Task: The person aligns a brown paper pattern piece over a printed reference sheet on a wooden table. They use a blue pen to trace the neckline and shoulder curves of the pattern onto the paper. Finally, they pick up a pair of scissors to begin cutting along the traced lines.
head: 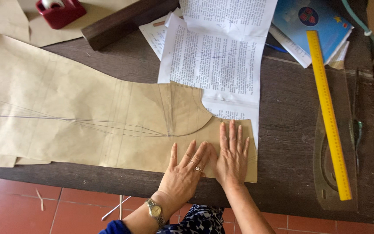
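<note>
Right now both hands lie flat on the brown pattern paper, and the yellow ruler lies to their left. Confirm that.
Not quite. Both the left hand and the right hand do lie flat on the brown pattern paper, but the head view shows the yellow ruler to their right.

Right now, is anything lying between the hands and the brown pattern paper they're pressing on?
Nothing visible. The left hand and right hand both lie flat, directly on the brown pattern paper near its right end. The printed sheets and yellow ruler lie clear of both hands.
</note>
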